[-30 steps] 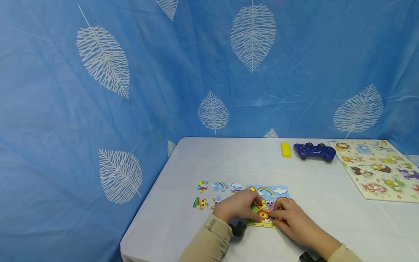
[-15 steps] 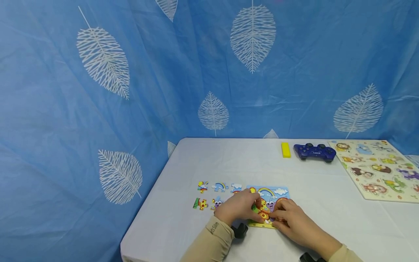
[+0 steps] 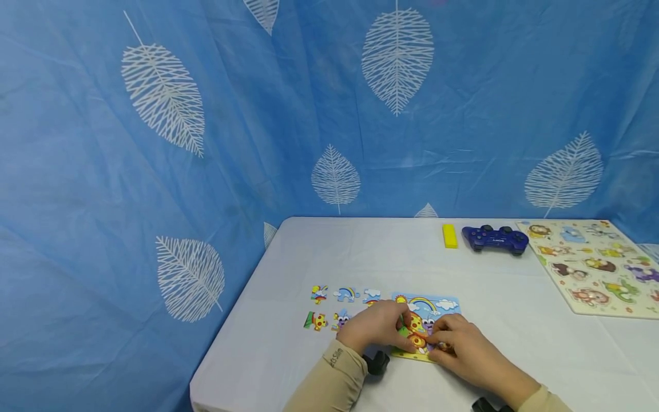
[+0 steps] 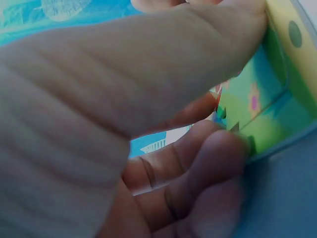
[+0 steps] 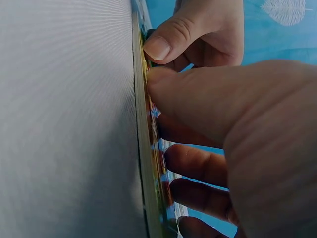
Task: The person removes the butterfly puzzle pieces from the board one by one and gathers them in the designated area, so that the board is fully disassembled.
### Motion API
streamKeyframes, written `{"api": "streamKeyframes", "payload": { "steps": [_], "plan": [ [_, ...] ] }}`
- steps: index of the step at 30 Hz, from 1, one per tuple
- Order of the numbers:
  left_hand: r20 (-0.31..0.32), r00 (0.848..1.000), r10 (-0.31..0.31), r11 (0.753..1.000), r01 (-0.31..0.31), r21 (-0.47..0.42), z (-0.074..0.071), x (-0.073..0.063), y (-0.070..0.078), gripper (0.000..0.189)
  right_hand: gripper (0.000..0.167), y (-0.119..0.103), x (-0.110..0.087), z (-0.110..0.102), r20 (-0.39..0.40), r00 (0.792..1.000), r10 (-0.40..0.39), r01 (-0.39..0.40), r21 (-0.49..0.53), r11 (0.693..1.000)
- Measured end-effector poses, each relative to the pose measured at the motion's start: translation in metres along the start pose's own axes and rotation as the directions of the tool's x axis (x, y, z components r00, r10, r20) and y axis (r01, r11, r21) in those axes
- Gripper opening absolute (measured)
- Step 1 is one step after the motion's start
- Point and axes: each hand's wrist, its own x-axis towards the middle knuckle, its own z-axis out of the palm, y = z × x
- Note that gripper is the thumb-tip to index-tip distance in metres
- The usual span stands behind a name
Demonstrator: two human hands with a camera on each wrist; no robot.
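Note:
A small jigsaw puzzle (image 3: 440,305), with a rainbow, a giraffe and a purple animal, lies in its tray on the white table. My left hand (image 3: 374,325) bends over its left side, thumb and fingers pinching a piece on the picture. From the right, my right hand (image 3: 465,350) pinches at a piece near the middle with thumb and fingertips. The fingers largely cover both pieces. In the left wrist view, green puzzle surface (image 4: 272,106) shows by the thumb. The right wrist view catches the tray's edge (image 5: 139,99) from the side.
Several loose puzzle pieces (image 3: 347,294) lie in two rows left of the tray, some partly behind the left hand. Farther back are a yellow block (image 3: 449,236) and a blue game controller (image 3: 494,239). An animal peg board (image 3: 592,286) lies at the right.
The puzzle tray has shifted slightly to the right and turned a little. Both hands stay almost where they were, at the puzzle.

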Motion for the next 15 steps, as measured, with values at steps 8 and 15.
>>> {"api": "streamKeyframes", "payload": {
  "steps": [8, 15],
  "plan": [
    [-0.031, 0.999, 0.01, 0.999, -0.009, 0.034, 0.0018, 0.0018, 0.0021, 0.037, 0.018, -0.0008, -0.0012, -0.0014, 0.02, 1.0, 0.019, -0.019, 0.005, 1.0],
    [-0.044, 0.999, 0.004, 0.999, -0.002, 0.044, 0.0023, 0.0027, 0.0013, 0.04, 0.019, 0.0008, -0.0015, 0.0002, -0.012, 1.0, -0.023, 0.023, 0.01, 1.0]
  ]
}}
